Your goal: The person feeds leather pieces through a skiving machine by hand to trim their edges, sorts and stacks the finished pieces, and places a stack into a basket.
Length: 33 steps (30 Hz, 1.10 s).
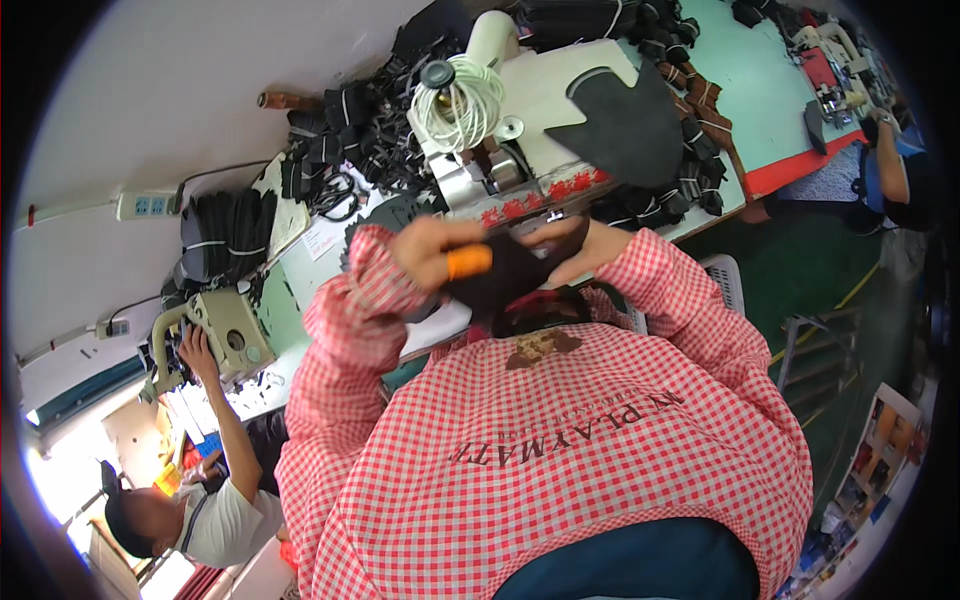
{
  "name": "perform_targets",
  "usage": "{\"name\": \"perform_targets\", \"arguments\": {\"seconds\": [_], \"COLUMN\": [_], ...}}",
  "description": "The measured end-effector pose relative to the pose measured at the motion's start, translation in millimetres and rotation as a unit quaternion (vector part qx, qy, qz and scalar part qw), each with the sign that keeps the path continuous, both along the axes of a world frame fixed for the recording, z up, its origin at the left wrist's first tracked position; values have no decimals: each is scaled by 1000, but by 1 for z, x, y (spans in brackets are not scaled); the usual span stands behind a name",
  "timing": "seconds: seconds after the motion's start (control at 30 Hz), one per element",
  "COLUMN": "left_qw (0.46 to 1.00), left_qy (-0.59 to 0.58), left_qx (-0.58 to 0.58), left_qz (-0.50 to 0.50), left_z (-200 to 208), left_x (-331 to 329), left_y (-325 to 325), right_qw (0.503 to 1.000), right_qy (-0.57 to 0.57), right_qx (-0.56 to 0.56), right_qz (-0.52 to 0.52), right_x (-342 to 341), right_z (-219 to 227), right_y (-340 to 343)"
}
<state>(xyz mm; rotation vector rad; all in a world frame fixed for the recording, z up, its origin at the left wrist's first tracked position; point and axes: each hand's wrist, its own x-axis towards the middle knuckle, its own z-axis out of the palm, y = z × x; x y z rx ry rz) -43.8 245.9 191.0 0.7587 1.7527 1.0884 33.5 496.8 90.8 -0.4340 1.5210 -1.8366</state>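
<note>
A floppy black piece (pixel 495 283), perhaps leather or fabric, hangs between my hands just in front of my chest. My left hand (pixel 435 255), slightly smeared by motion, has its fingers closed at the piece's left side; an orange wrap (pixel 469 262) covers one finger. On the other side my right hand (pixel 590 252) grips the piece between thumb and fingers, partly hidden by dark material. Just beyond them stands a cream bench machine (pixel 530 95) with a metal front (pixel 475 182) and a coil of white cord (pixel 460 105) hung on it.
A large dark cut sheet (pixel 630 120) lies on the machine's bed. Bundled black pieces (pixel 350 125) and brown strips (pixel 705 100) crowd the bench. At left a person (pixel 205 500) reaches to another cream machine (pixel 228 340); another person (pixel 895 175) works at far right.
</note>
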Motion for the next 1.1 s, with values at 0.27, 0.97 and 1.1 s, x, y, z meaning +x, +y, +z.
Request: {"name": "perform_targets", "arguments": {"seconds": [0.27, 0.97, 1.1], "left_qw": [921, 805, 814], "left_qy": [270, 280, 286], "left_qx": [-203, -520, -496], "left_qz": [195, 62, 94], "left_z": [-84, -112, -117], "left_x": [-12, -46, -46], "left_y": [10, -99, -102], "right_qw": [956, 633, 702], "right_qy": [-17, 413, 492], "right_qx": [177, 591, 366], "right_qz": [-233, -281, -361], "right_x": [-13, -7, -4], "right_z": [-1, 39, 99], "right_y": [-15, 60, -8]}}
